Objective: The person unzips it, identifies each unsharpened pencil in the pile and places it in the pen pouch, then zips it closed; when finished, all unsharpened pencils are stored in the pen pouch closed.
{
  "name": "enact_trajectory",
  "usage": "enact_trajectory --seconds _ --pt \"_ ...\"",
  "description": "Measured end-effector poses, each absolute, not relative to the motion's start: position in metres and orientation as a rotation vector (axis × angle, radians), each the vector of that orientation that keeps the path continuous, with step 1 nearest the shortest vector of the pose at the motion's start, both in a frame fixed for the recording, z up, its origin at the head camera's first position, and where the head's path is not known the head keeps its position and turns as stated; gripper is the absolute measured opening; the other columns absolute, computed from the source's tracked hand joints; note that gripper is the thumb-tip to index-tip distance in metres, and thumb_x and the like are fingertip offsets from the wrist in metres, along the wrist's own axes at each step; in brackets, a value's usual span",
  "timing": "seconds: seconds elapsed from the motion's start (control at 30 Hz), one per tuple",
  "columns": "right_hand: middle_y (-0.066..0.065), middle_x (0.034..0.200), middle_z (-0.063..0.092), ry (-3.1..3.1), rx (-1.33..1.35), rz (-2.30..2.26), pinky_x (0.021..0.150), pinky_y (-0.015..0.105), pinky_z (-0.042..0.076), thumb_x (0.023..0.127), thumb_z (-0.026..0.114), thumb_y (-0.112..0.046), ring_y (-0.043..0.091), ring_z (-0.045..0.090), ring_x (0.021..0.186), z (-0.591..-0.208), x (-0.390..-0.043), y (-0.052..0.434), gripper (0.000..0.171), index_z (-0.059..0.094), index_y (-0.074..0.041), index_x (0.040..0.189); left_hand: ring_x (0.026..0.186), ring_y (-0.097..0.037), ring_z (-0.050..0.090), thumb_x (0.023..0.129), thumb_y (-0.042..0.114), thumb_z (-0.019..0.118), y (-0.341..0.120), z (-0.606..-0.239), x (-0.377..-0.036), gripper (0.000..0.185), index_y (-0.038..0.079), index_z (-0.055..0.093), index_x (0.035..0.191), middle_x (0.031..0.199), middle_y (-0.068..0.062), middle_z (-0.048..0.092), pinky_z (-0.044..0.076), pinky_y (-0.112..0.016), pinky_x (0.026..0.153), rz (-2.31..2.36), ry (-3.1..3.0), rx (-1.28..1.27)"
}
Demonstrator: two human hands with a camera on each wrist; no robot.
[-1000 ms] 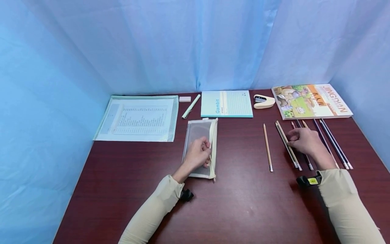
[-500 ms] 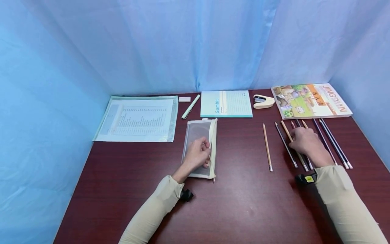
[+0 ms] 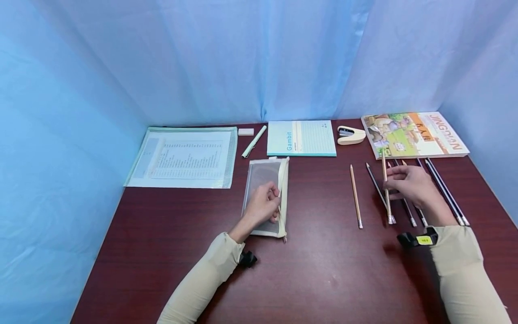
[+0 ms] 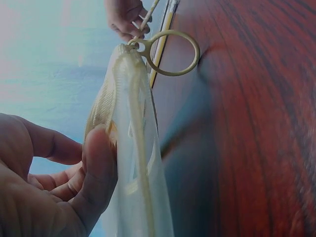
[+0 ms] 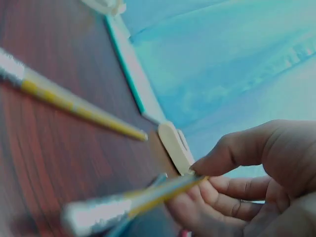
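Pinching a wooden pencil (image 3: 386, 186) between thumb and fingertips, the right hand (image 3: 410, 184) lifts it off the table (image 3: 323, 270); its long axis runs toward and away from the person, seemingly with the metal-capped end nearest them. Well apart, the left hand (image 3: 263, 206) grips the open edge of the mesh pencil pouch (image 3: 265, 180) lying flat.

Fingers (image 5: 232, 190) pinching a blurred pencil (image 5: 133, 200), perhaps a stapler (image 5: 174, 146) behind

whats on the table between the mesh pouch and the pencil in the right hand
In the head view, one tan pencil lies alone between the mesh pouch and the pencil pinched by the right hand; the rest is bare tabletop.
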State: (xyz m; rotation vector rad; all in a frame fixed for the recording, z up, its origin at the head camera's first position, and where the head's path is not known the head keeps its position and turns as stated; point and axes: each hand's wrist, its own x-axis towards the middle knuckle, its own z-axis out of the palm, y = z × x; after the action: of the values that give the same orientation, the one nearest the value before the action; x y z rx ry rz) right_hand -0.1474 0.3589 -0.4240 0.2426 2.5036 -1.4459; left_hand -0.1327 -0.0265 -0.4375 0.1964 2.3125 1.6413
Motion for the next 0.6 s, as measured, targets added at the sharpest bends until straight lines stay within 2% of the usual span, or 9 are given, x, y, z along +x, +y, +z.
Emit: enact_trajectory --seconds 0.07,0.13,0.23,0.4,0.6 --pt "-0.015 0.078 0.071 2.294 0.199 -1.702 0.064 0.029 0.066 0.095 0.056 0.0 0.002 0.071 0.071 -0.428 -0.148 0.357 0.026 0.054 0.005 0.121 0.04 -0.011 0.053 0.087 -0.005 0.047 -0.027 -0.438 -0.133 0.007 -0.002 0.053 0.089 0.059 -0.005 0.054 0.056 -0.034 0.037 1.642 2.312 0.196" --pt "-0.01 0.082 0.075 2.082 0.142 -1.903 0.065 0.029 0.066 0.097 0.055 0.004 0.005 0.073 0.076 -0.432 -0.148 0.354 0.02 0.062 -0.007 0.113 0.04 -0.011 0.053 0.087 -0.006 0.047 -0.027 -0.438 -0.133 0.007 -0.002 0.053 0.089 0.06 -0.005 0.054 0.057 -0.035 0.037 1.646 2.309 0.197" --pt "-0.001 0.091 0.077 1.814 0.076 -2.08 0.068 0.031 0.067 0.098 0.052 0.005 0.012 0.075 0.082 -0.436 -0.148 0.347 0.03 0.069 -0.019 0.102 0.04 -0.012 0.053 0.087 -0.006 0.048 -0.027 -0.438 -0.133 0.007 -0.002 0.053 0.089 0.06 -0.005 0.054 0.057 -0.038 0.038 1.648 2.31 0.204" --pt "0.002 0.097 0.076 1.634 0.02 -2.158 0.071 0.034 0.067 0.1 0.048 0.005 0.015 0.076 0.087 -0.442 -0.15 0.323 0.03 0.069 -0.014 0.108 0.04 -0.012 0.053 0.087 -0.005 0.047 -0.028 -0.439 -0.133 0.007 -0.001 0.053 0.087 0.06 -0.007 0.055 0.057 -0.039 0.038 1.65 2.309 0.212" --pt "0.002 0.097 0.074 1.635 0.033 -2.089 0.075 0.033 0.067 0.1 0.052 0.002 0.014 0.075 0.088 -0.445 -0.155 0.284 0.023 0.066 -0.012 0.112 0.04 -0.012 0.053 0.088 -0.005 0.047 -0.028 -0.439 -0.133 0.007 -0.001 0.053 0.088 0.059 -0.007 0.055 0.058 -0.04 0.039 1.651 2.309 0.219"
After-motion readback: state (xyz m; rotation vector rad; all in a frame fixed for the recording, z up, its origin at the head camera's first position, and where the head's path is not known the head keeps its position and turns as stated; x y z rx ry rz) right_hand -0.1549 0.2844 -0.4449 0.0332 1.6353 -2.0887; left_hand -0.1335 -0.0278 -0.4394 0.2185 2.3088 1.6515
